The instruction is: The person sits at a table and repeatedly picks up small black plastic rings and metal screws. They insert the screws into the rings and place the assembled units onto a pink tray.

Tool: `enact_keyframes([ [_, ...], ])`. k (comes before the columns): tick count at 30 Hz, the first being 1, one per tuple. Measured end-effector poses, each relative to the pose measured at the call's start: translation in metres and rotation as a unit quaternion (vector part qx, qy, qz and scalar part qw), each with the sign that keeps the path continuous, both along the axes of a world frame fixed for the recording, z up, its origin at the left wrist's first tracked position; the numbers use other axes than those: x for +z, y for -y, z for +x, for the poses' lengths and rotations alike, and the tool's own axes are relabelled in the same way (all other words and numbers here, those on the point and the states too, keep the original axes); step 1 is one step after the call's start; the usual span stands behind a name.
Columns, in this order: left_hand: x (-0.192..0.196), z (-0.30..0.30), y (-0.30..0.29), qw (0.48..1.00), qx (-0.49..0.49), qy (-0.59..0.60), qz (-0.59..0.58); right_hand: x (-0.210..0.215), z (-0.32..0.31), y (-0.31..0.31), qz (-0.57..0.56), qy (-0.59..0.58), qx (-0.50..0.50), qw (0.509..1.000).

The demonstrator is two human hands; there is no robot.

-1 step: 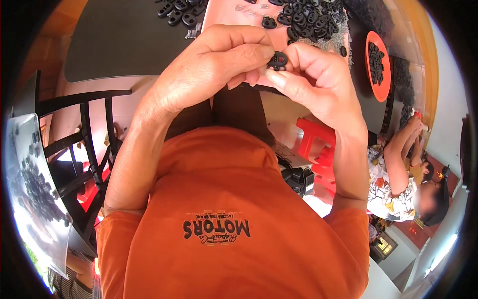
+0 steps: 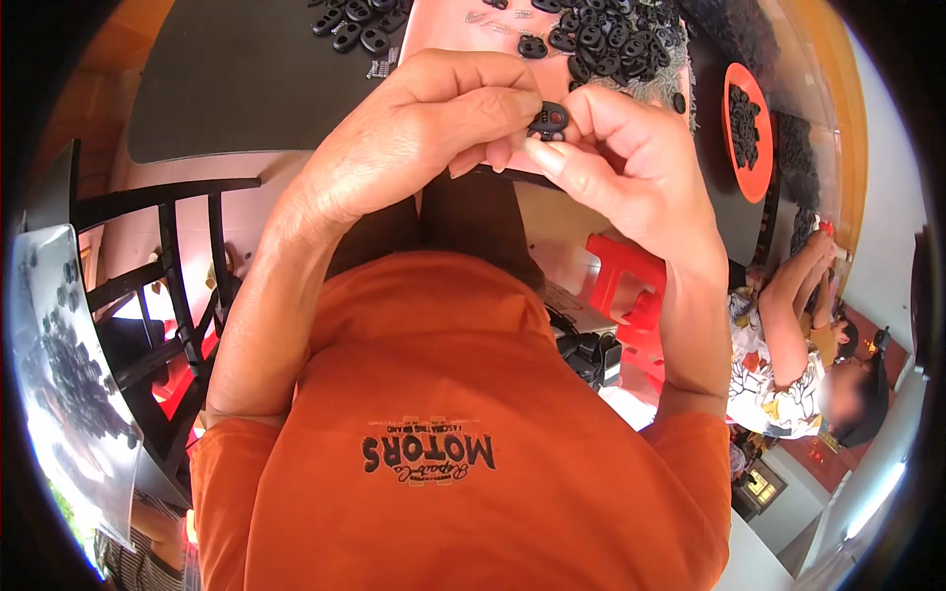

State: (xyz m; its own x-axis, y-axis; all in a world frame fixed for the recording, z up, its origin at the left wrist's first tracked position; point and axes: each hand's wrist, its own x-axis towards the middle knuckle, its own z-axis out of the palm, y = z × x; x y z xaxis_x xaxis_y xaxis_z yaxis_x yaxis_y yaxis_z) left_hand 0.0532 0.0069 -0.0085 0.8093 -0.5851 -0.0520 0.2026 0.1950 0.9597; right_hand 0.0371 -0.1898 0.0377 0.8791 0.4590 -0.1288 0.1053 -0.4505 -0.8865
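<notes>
A clear plastic bag (image 2: 69, 394) filled with small black parts is seen at the far left edge, beside a black chair frame (image 2: 168, 286). A round orange tray (image 2: 737, 175) carrying more black parts lies at the right end of the dark bench (image 2: 227, 89). Printed lettering is carried on the chest of the orange shirt (image 2: 443, 453).

A small black oval part (image 2: 552, 120) with a red spot is held above the bench edge, pinched between both hands. The left hand (image 2: 414, 138) is closed over it from the left, its grip pressed together on the part; the right hand (image 2: 621, 158) is pinching it with thumb and forefinger. No difference from the earlier frame can be made out: hands and part are placed alike.

A heap of black parts (image 2: 611, 39) is spread on a pink sheet (image 2: 443, 30) just behind the hands, with a few loose ones (image 2: 355, 25) to the left. A red stool (image 2: 626, 276) is seen below the right wrist, and another person (image 2: 788, 355) is seated at the right. Much of the bench edge is hidden by the hands.
</notes>
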Motion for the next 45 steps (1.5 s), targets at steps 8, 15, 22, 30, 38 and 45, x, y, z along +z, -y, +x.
enact_keyframes([
  [8, 0.006, 0.001, -0.002, 0.999, -0.011, -0.037, 0.011, 0.0, 0.007, 0.001, -0.158, 0.36, 0.089, 0.915],
  [15, 0.01, -0.001, 0.0, 1.0, -0.002, -0.029, 0.01, 0.001, 0.011, 0.004, -0.147, 0.364, 0.112, 0.913],
  [22, 0.006, -0.002, 0.0, 1.0, -0.004, -0.015, 0.011, 0.003, 0.012, 0.004, -0.15, 0.357, 0.125, 0.914],
  [30, 0.001, -0.005, -0.002, 1.0, 0.005, -0.015, -0.008, 0.0, 0.004, -0.004, -0.21, 0.399, 0.123, 0.884],
  [38, 0.004, -0.009, 0.002, 1.0, 0.021, 0.016, -0.001, -0.009, 0.005, -0.007, -0.241, 0.406, 0.128, 0.872],
  [45, -0.004, -0.009, 0.0, 0.988, 0.034, 0.151, -0.009, -0.009, 0.006, -0.012, -0.203, 0.317, 0.149, 0.914],
])
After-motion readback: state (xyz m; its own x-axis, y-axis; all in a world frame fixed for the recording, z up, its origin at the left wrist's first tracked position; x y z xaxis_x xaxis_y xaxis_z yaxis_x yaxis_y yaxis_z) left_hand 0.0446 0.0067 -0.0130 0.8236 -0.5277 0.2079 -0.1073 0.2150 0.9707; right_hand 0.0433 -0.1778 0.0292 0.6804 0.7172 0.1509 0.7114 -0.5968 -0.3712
